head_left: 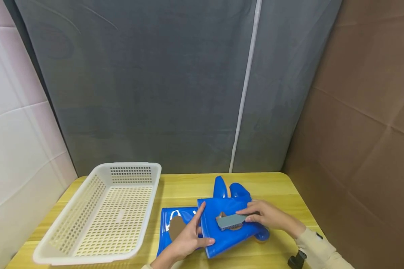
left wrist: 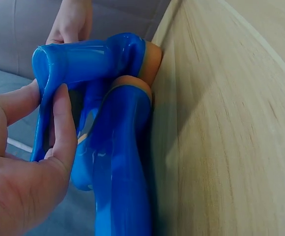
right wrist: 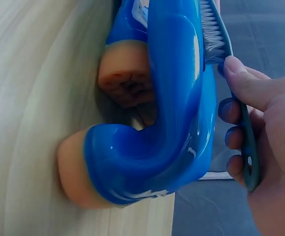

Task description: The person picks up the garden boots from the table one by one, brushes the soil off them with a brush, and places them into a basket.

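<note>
A blue rain boot (head_left: 225, 243) with an orange sole lies on its side over a second blue rain boot (left wrist: 120, 167). My left hand (head_left: 188, 241) holds the upper boot by its open top, thumb and fingers pinching the rim in the left wrist view. My right hand (head_left: 267, 215) grips the handle of a grey-green scrub brush (head_left: 230, 221). The brush's pale bristles (right wrist: 213, 37) rest against the shaft of the upper boot, over a brown patch (head_left: 236, 227). Another brown patch (head_left: 176, 226) shows on the lower boot, left of my left hand.
A white perforated plastic basket (head_left: 155, 194) stands on the left of the wooden table (head_left: 185, 186). A grey curtain (head_left: 155, 93) hangs behind the table, and a brown cloth wall (head_left: 363, 149) stands close on the right.
</note>
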The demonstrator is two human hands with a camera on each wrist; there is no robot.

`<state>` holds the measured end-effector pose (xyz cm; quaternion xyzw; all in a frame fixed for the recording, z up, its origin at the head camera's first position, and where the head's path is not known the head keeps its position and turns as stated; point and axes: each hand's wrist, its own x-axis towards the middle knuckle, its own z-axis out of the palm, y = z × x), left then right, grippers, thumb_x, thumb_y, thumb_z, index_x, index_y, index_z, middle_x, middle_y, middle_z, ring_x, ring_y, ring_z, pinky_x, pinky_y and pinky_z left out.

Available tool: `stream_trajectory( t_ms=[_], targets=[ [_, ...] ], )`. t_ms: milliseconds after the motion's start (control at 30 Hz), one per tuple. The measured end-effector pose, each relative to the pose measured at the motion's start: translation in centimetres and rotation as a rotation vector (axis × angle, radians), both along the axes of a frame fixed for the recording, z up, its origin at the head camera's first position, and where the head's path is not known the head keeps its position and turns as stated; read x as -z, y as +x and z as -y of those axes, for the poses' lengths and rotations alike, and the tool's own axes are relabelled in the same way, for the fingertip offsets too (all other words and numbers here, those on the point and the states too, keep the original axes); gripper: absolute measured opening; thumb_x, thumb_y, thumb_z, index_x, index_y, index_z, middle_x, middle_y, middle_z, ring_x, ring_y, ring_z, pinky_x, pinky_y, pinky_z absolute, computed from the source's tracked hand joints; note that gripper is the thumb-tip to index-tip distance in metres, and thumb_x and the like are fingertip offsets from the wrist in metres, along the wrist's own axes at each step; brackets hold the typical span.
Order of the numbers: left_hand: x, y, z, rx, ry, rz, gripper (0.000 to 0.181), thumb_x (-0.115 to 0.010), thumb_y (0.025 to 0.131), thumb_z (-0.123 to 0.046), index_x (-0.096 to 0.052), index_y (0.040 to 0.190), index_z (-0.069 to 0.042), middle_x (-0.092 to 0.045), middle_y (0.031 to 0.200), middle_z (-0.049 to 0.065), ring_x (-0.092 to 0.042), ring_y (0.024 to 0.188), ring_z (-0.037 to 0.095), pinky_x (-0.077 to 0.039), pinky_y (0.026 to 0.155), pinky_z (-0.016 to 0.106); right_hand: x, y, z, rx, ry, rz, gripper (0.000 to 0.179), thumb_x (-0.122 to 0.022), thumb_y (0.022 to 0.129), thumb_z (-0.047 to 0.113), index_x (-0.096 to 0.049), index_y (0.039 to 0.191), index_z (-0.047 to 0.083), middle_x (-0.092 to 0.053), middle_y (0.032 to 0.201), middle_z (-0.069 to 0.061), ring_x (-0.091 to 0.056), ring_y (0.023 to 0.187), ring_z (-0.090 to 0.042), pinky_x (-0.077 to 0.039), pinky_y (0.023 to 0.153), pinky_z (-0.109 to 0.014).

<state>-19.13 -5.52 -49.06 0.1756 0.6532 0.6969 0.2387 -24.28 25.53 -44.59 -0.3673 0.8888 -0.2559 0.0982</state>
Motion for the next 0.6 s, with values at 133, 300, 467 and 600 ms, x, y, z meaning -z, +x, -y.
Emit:
stream_trajectory(
  t_ms=[133, 300, 467, 600],
  targets=[
    [-0.1, 0.0, 0.0, 0.011, -0.03, -0.03, 0.108, -0.072, 0.089, -0.011, 0.008, 0.16, -0.023, -0.018, 0.16, 0.034, -0.056, 0.128, 0.046, -0.057, 0.095, 0.045, -0.1, 0.6, -0.3, 0.009, -0.004, -0.027, 0.037, -0.055, 0.099, 0.043, -0.065, 0.132, 0.029, -0.057, 0.086, 0.013, -0.046, 0.087, 0.001, -0.042, 0.075, -0.018],
    [-0.4, 0.0, -0.2, 0.007, -0.094, -0.076, 0.109, -0.074, 0.088, -0.015, 0.007, 0.16, -0.025, -0.021, 0.159, 0.034, -0.055, 0.128, 0.047, -0.058, 0.093, 0.045, -0.3, 0.7, -0.4, 0.025, -0.035, -0.052, 0.038, -0.056, 0.098, 0.043, -0.065, 0.132, 0.029, -0.052, 0.081, 0.013, -0.045, 0.083, 0.001, -0.041, 0.072, -0.017],
    [-0.6, 0.0, -0.3, -0.008, -0.132, -0.099, 0.109, -0.075, 0.087, -0.014, 0.005, 0.16, -0.027, -0.011, 0.162, 0.032, -0.054, 0.129, 0.049, -0.057, 0.093, 0.048, -0.5, 0.0, -0.2, 0.064, -0.069, -0.081, 0.037, -0.057, 0.098, 0.04, -0.063, 0.133, 0.031, -0.055, 0.083, 0.015, -0.046, 0.084, 0.0, -0.042, 0.073, -0.018],
    [-0.7, 0.1, -0.3, -0.012, -0.144, -0.106, 0.11, -0.075, 0.087, -0.014, 0.005, 0.16, -0.027, -0.009, 0.162, 0.032, -0.054, 0.128, 0.05, -0.057, 0.092, 0.048, -0.5, -0.9, 0.2, 0.084, -0.06, -0.136, 0.037, -0.055, 0.099, 0.039, -0.063, 0.134, 0.03, -0.06, 0.088, 0.014, -0.046, 0.086, -0.002, -0.042, 0.074, -0.02]
  ],
)
